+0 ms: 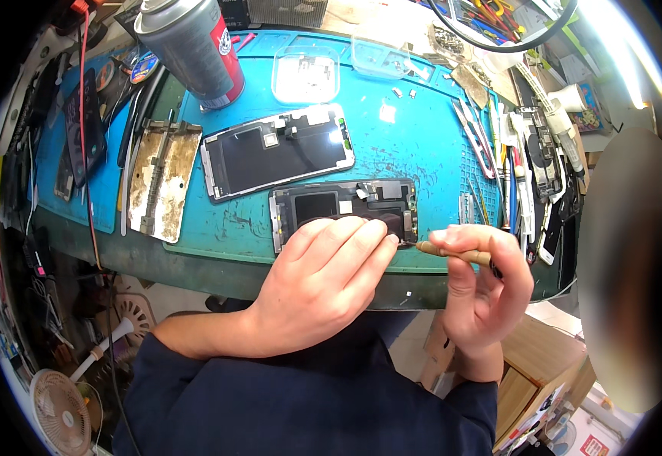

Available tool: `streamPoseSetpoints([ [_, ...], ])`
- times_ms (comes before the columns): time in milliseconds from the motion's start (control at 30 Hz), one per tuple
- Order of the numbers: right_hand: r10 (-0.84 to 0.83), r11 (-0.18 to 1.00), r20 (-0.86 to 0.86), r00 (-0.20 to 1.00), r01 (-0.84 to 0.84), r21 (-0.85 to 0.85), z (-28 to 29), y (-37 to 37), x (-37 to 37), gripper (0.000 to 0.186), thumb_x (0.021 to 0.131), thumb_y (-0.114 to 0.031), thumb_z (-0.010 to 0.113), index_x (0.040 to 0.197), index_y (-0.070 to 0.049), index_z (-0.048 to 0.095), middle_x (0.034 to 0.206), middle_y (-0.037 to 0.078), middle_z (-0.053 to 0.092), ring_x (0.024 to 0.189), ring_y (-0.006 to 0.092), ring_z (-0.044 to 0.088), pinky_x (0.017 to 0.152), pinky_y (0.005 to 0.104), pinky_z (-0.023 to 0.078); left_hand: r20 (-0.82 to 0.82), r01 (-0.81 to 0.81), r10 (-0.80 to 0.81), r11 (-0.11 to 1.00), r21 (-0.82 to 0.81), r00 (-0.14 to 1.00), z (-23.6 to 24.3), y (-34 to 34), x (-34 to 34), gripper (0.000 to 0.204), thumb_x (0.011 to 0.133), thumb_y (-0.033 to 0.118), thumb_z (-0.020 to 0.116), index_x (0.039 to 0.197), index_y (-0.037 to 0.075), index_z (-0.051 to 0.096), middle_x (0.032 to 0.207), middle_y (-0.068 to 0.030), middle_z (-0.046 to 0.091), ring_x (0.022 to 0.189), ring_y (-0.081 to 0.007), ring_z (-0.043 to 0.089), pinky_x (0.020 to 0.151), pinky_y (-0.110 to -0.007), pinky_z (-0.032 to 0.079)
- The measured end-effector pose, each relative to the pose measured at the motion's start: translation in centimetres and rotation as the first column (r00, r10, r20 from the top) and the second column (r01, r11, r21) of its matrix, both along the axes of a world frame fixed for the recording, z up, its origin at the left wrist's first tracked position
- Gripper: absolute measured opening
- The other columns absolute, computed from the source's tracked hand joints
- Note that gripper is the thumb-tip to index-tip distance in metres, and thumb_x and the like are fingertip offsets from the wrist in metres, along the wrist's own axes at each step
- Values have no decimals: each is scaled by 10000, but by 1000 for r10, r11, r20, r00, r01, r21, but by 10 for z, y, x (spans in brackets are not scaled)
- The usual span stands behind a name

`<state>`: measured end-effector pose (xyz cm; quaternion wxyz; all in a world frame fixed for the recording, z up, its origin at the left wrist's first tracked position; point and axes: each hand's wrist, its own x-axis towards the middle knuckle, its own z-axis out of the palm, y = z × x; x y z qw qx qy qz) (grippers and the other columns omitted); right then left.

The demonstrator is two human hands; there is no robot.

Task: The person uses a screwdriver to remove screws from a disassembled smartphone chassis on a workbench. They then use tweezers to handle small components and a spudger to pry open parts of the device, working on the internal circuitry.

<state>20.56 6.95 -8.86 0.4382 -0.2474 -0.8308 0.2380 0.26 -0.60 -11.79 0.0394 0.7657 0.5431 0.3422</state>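
Observation:
My left hand (323, 281) rests with curled fingers over the lower phone part (308, 199), a dark rectangular panel with small fittings, and grips it near its front edge; its thumb is hidden. Beside it, my right hand (487, 281) pinches a slim tan-handled tool (452, 253), whose tip points left at the panel's right end. Just behind, a second phone screen assembly (285, 150) lies back-up, slightly tilted on the blue work mat (414, 137).
A grey-and-red spray can (194, 57) and clear plastic boxes (305, 74) stand at the back. A stained metal fixture (160, 175) and dark phone (86, 129) lie left. Tweezers (471, 133) and several tools crowd the right. A small fan (61, 410) is at lower left.

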Motion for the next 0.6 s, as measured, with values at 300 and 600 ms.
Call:
streamPoseSetpoints([
  [300, 7, 997, -15, 1000, -8, -75, -1, -2, 2, 522, 958, 33, 753, 1429, -5, 530, 1155, 217, 705, 1020, 315, 748, 930, 477, 616, 26, 5, -5, 1000, 3, 1000, 1, 1, 0, 456, 741, 25, 741, 1197, 31, 742, 1245, -77, 687, 1129, -257, 665, 960, -419, 516],
  [600, -6, 1000, 166, 986, 2, 28, 5, 0, 8, 536, 936, 61, 766, 1426, 9, 553, 1125, 217, 712, 948, 293, 729, 825, 393, 627, 98, 10, -12, 1000, 17, 995, 9, 8, -3, 374, 774, 12, 791, 1145, 33, 748, 1163, -67, 706, 1030, -261, 696, 839, -388, 549],
])
